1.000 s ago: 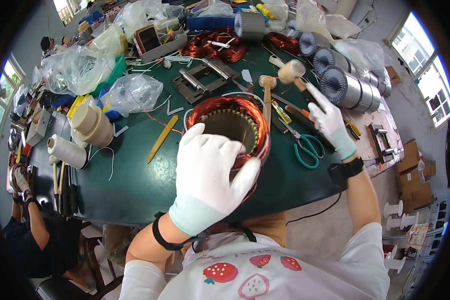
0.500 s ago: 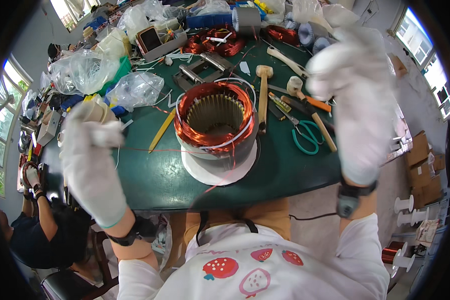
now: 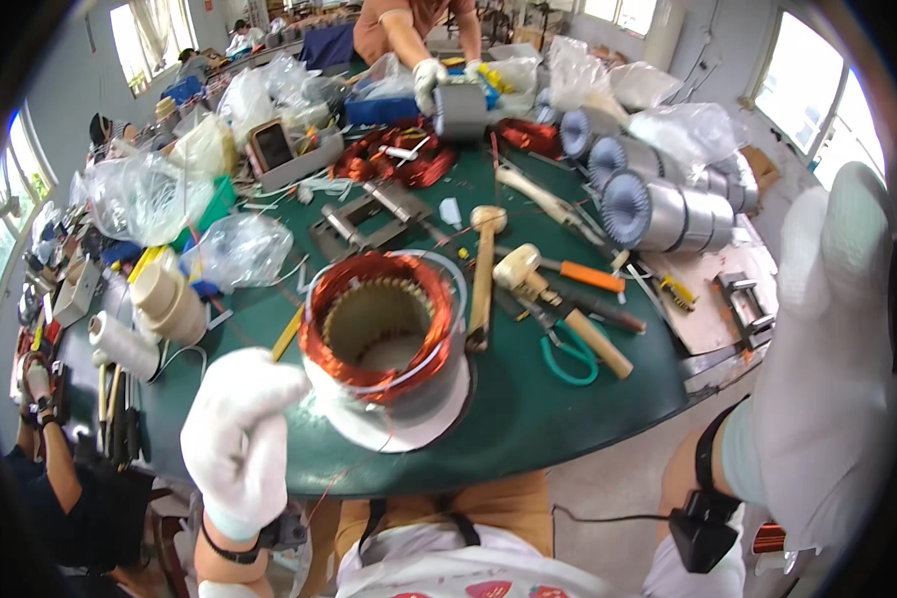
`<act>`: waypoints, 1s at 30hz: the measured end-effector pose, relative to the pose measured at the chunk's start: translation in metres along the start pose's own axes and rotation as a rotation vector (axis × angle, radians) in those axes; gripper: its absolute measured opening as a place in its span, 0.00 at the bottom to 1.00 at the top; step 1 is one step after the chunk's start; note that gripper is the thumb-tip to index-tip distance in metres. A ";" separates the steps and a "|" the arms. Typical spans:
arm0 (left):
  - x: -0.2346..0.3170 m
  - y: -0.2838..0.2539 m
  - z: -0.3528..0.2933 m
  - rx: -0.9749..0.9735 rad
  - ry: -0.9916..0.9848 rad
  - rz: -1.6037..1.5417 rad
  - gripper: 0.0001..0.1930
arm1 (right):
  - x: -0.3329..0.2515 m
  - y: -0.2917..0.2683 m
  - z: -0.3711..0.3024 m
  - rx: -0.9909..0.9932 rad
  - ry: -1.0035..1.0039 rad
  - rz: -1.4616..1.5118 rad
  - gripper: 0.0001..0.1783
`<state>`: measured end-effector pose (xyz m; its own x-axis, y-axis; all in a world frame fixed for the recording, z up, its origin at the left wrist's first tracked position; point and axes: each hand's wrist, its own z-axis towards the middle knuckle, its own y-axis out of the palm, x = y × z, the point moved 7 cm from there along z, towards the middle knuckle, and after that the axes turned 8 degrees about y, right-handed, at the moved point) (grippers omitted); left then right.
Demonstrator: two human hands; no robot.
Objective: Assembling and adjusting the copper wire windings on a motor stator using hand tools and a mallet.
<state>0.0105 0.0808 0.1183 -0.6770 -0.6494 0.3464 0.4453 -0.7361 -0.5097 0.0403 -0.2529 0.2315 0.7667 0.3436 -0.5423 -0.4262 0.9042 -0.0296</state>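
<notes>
A stator with red-brown copper windings stands upright on a white round base at the table's front. A white cord loops around its coil ends. Close to its lower left is my left hand, in a white glove, fingers curled closed; whatever they pinch is hidden. A thin red wire trails below the stator near that hand. My right hand, also gloved, is raised far out at the right edge, away from the stator. Its fingers stretch upward and I see nothing in them.
Mallets, teal-handled scissors and an orange-handled tool lie right of the stator. Several wound grey cores stand at the back right. Thread cones are at left. A co-worker's gloved hand touches a grey cylinder.
The view has tilted up and shifted right. My left hand has come down closer to the stator; my right has swung outward to the right. A co-worker now shows at the far side.
</notes>
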 end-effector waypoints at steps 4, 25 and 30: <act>0.018 0.022 0.016 -0.060 0.225 0.111 0.18 | 0.006 -0.006 -0.008 0.004 0.057 -0.004 0.14; -0.037 0.021 -0.005 0.115 -0.037 -0.390 0.16 | 0.219 0.026 -0.049 0.115 1.074 -0.427 0.14; -0.048 0.028 -0.027 0.170 -0.215 -0.597 0.11 | 0.266 0.038 -0.039 0.126 1.069 -0.021 0.17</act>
<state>0.0398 0.0964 0.0663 -0.7122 -0.1309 0.6896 0.1276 -0.9902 -0.0562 0.2093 -0.1374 0.0532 -0.0700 -0.0176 -0.9974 -0.3187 0.9478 0.0057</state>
